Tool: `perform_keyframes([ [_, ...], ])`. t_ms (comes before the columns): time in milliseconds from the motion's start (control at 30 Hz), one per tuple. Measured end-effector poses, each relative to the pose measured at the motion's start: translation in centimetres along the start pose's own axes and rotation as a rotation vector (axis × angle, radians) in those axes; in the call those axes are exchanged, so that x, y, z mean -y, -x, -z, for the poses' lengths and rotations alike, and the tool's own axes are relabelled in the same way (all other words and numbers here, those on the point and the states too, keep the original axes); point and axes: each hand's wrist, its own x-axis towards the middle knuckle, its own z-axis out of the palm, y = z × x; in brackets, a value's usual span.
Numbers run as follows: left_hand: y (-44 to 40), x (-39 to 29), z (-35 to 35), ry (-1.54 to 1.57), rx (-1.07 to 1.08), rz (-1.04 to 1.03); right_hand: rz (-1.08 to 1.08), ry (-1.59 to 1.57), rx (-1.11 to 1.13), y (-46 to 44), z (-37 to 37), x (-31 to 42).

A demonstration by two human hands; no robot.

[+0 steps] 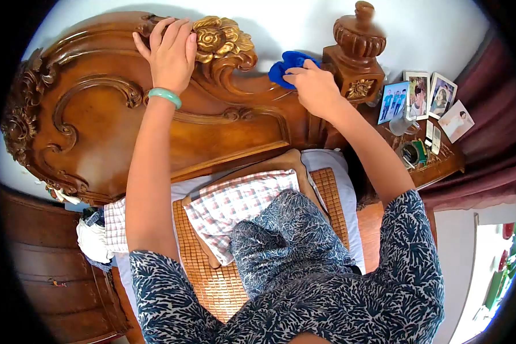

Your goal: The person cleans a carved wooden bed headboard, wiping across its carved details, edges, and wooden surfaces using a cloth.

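Observation:
A carved brown wooden headboard (pixel 212 132) stands against the wall, with a gold flower ornament (pixel 217 39) on its top edge. My left hand (pixel 172 54) lies on that edge just left of the ornament, fingers spread, a green bangle (pixel 165 97) on the wrist. My right hand (pixel 314 86) holds a blue cloth (pixel 292 64) against the low right part of the edge, beside the turned bedpost (pixel 358 51). Part of the cloth is bunched under my fingers.
On the right, a nightstand (pixel 441 163) carries several photos (pixel 417 94), a clear mug (pixel 403 124) and small items. Below me the bed has a woven mat (pixel 212 286) and a checked pillow (pixel 243 200). A dark red curtain (pixel 487 114) hangs at far right.

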Motion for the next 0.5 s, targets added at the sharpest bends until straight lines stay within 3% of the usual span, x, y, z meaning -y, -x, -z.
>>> perform_keyframes([
  [67,0.0,0.1,0.0,0.01,0.003,-0.003,-0.075,-0.215,-0.183,1.2,-0.1,-1.5],
  [100,0.0,0.1,-0.1,-0.009,0.021,0.006,-0.245,-0.303,-0.123,1.6,0.9,-2.0],
  [133,0.0,0.2,-0.1,-0.027,0.037,0.017,-0.479,-0.826,0.106,1.5,1.5,-4.1],
  [200,0.1,0.2,-0.2,-0.023,0.007,0.01,-0.721,-1.422,0.034,3.6,2.0,-6.1],
  [233,0.1,0.1,-0.3,-0.016,-0.019,0.004,-0.72,-1.422,0.032,4.7,1.8,-6.8],
  [300,0.1,0.2,-0.2,-0.008,-0.02,0.004,-0.841,-1.836,-0.101,6.6,0.9,-7.6],
  [333,0.1,0.3,-0.2,-0.002,-0.02,0.005,-0.834,-1.837,-0.1,7.1,1.1,-6.8],
  [400,0.2,0.4,-0.6,-0.015,-0.007,0.01,-0.869,-1.561,-0.328,7.8,1.1,-4.8],
  [467,0.3,0.5,-0.4,-0.038,0.006,0.015,-0.798,-1.538,-0.351,8.0,-0.6,-4.5],
  [500,0.2,0.4,-0.1,-0.029,0.053,0.024,-0.624,-1.174,-0.558,7.7,-1.7,-4.2],
])
